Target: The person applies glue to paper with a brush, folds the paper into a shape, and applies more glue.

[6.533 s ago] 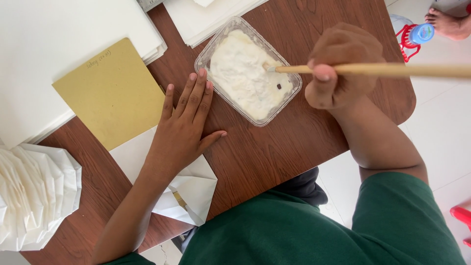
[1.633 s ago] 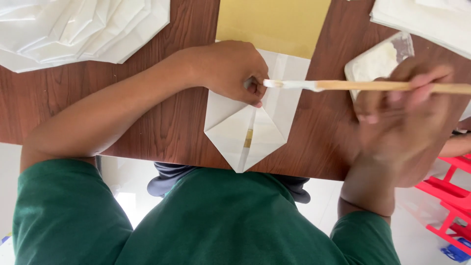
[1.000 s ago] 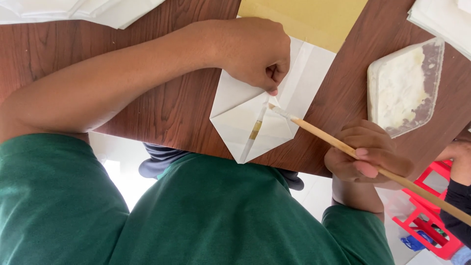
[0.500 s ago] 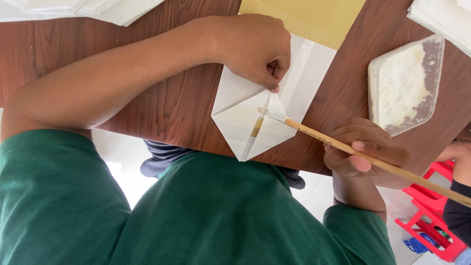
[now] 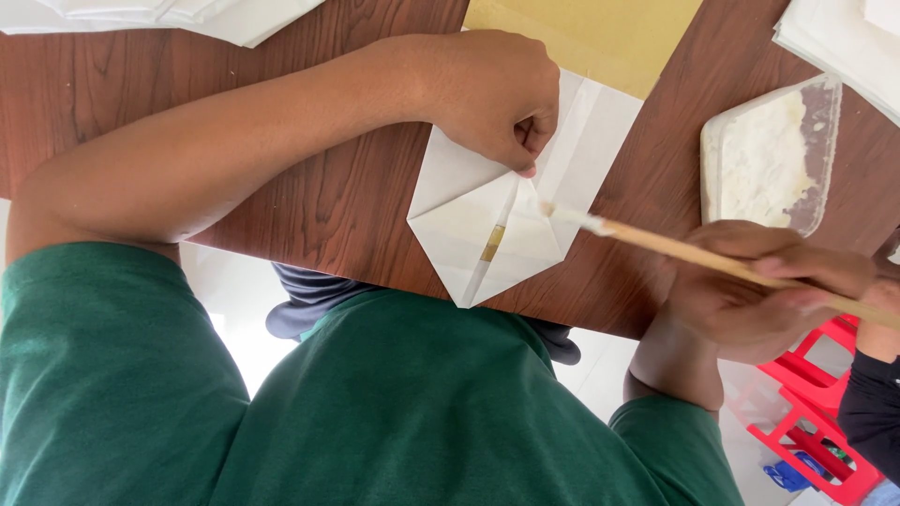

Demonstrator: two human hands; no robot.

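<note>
I'm looking down over my green shirt at the brown table [image 5: 319, 197], and the biggest worry sits right there: the folded white paper [image 5: 487, 234] hangs its point close to the near edge, just below my left knuckles. If that hand lets up, I judge the brush stroke could drag the whole fold off line or shove it toward the edge.

Next worry, the paste. The brush tip is white with it, and a heavy dab could squeeze out past the flap onto the wood, or onto the yellow sheet [image 5: 591, 37] lying just beyond my left fingers, partly under the white paper. Too little, and the flap may not stick.

The clear tub of white paste [image 5: 764, 155] stands just above my right hand; a wide swing of the long handle could clip it.

Now the hands. My left hand [image 5: 487, 98] is curled almost into a fist, fingertips tucked down and pressed together on the upper flap of the paper, pinning it beside the centre seam. My right hand [image 5: 750, 300] is closed round the wooden brush [image 5: 675, 248], fingers wrapped tight along the handle with the thumb on top; the bristle end reaches left to touch the paper just below my left fingertips. A small yellowish mark shows in the seam under the bristles.

A dark sleeve [image 5: 872, 412] shows at the far right, below my right hand.
</note>
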